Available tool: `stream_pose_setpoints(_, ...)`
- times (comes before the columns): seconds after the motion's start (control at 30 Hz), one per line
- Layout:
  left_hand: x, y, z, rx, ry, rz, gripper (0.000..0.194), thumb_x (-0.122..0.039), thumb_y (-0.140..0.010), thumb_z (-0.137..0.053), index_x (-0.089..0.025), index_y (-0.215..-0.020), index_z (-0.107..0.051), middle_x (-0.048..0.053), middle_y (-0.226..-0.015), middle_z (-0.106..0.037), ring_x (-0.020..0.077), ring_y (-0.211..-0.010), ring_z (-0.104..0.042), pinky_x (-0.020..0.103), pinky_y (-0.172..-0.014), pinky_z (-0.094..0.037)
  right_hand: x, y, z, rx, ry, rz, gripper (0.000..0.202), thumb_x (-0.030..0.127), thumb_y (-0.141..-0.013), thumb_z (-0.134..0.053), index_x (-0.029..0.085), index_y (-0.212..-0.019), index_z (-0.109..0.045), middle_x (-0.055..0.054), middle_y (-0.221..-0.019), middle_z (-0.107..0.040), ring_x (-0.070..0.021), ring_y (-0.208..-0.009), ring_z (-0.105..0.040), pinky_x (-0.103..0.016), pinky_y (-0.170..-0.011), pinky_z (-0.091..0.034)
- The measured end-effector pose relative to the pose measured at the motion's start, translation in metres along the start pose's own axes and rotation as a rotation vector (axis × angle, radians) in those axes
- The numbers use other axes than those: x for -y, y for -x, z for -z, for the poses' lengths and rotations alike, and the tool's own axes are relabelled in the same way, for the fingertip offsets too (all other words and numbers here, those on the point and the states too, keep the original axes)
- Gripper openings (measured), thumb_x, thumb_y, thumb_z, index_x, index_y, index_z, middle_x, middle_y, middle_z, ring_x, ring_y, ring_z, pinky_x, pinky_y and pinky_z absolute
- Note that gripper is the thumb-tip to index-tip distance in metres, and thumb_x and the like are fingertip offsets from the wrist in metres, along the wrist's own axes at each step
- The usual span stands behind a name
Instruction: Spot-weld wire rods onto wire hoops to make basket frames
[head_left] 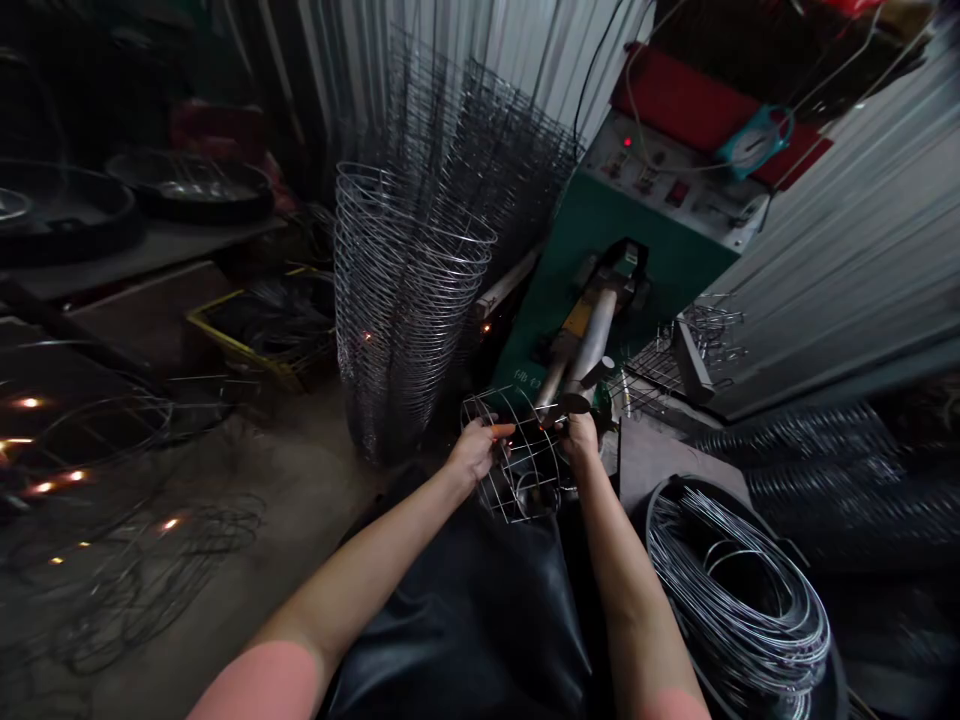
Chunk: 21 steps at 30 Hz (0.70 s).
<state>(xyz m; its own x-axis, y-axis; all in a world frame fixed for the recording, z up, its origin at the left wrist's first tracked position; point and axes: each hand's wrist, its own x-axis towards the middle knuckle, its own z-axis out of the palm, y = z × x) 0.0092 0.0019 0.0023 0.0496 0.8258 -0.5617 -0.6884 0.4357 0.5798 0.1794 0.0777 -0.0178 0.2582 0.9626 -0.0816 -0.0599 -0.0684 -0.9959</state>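
A round wire basket (pixel 517 480) with an open grid of thin metal rods is in front of me, under the electrode arms (pixel 596 340) of a green welding machine (pixel 551 270). My left hand (pixel 474 450) is closed on the basket's left side, with its index finger lying along the wires. On the other side, my right hand (pixel 582 437) is closed at the basket's right edge, close to the electrode tips; its fingertips are partly hidden. A small orange glow shows where the tips meet the wire.
A tall stack of wire rings (pixel 412 270) stands left of the machine. Loose wire rings fill a black tub (pixel 836 640) at the lower right. Farther left are a yellow-edged crate (pixel 217 325) and wire pieces on the floor (pixel 322 480). Sparks fly at the left.
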Motion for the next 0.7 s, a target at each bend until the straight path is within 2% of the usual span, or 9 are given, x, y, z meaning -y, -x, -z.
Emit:
stream_pose_setpoints(0.27, -0.002, -0.001, 0.0, 0.005, 0.007, 0.029, 0.039, -0.002, -0.054, -0.07, -0.017, -0.08, -0.046, -0.008, -0.052, -0.044, 0.005, -0.041, -0.042, 0.021, -0.044, -0.042, 0.005, 0.005, 0.002, -0.007, -0.113, -0.067, 0.028, 0.039, -0.056, -0.068, 0.02, -0.063, -0.048, 0.007, -0.051, -0.05, -0.0081, -0.042, -0.042, -0.021, -0.04, -0.034)
stream_pose_setpoints(0.37, -0.002, 0.0, 0.001, 0.014, -0.023, 0.019, 0.044, -0.006, -0.054, -0.073, -0.017, -0.088, -0.047, -0.007, -0.057, -0.047, 0.0061, -0.045, -0.045, 0.024, -0.048, -0.046, 0.004, 0.007, -0.001, -0.027, -0.121, -0.092, 0.026, 0.037, -0.058, -0.067, 0.02, -0.063, -0.048, 0.007, -0.052, -0.05, -0.0085, -0.043, -0.043, -0.021, -0.039, -0.034)
stream_pose_setpoints(0.47, 0.001, 0.002, 0.01, 0.059, -0.152, -0.051, 0.057, -0.022, -0.059, -0.075, -0.017, -0.108, -0.044, 0.003, -0.08, -0.057, 0.0128, -0.065, -0.057, 0.031, -0.061, -0.051, 0.004, 0.009, -0.001, -0.043, -0.129, -0.126, 0.026, 0.039, -0.061, -0.066, 0.02, -0.065, -0.049, 0.006, -0.051, -0.049, -0.0088, -0.043, -0.043, -0.021, -0.039, -0.035)
stream_pose_setpoints(0.53, 0.0, 0.004, 0.024, 0.049, -0.365, -0.235, 0.068, -0.035, -0.065, -0.071, -0.019, -0.122, -0.037, 0.011, -0.104, -0.055, 0.0198, -0.091, -0.058, 0.037, -0.073, -0.05, 0.005, 0.012, 0.004, -0.02, -0.144, -0.17, 0.027, 0.043, -0.064, -0.065, 0.02, -0.068, -0.051, 0.005, -0.053, -0.05, -0.0092, -0.044, -0.045, -0.021, -0.04, -0.037)
stream_pose_setpoints(0.6, -0.006, 0.007, 0.041, 0.052, -0.721, -0.555, 0.079, -0.043, -0.066, -0.069, -0.021, -0.131, -0.031, 0.014, -0.122, -0.047, 0.0252, -0.112, -0.048, 0.042, -0.087, -0.044, 0.006, 0.019, 0.017, 0.044, -0.17, -0.231, 0.033, 0.051, -0.066, -0.063, 0.019, -0.072, -0.054, 0.004, -0.056, -0.051, -0.0095, -0.046, -0.047, -0.02, -0.04, -0.037)
stream_pose_setpoints(0.63, -0.012, 0.009, 0.049, 0.106, -0.937, -0.726, 0.081, -0.045, -0.065, -0.069, -0.022, -0.132, -0.031, 0.014, -0.126, -0.044, 0.0266, -0.118, -0.043, 0.044, -0.093, -0.04, 0.005, 0.025, 0.026, 0.082, -0.177, -0.249, 0.037, 0.054, -0.067, -0.062, 0.019, -0.075, -0.055, 0.003, -0.057, -0.052, -0.0094, -0.046, -0.047, -0.02, -0.04, -0.037)
stream_pose_setpoints(0.7, -0.028, 0.011, 0.059, 0.334, -1.38, -1.017, 0.077, -0.044, -0.066, -0.068, -0.022, -0.132, -0.035, 0.013, -0.129, -0.043, 0.0277, -0.123, -0.037, 0.047, -0.101, -0.03, 0.002, 0.044, 0.048, 0.118, -0.141, -0.24, 0.04, 0.055, -0.066, -0.064, 0.018, -0.082, -0.058, 0.003, -0.059, -0.053, -0.0091, -0.047, -0.046, -0.02, -0.041, -0.036)
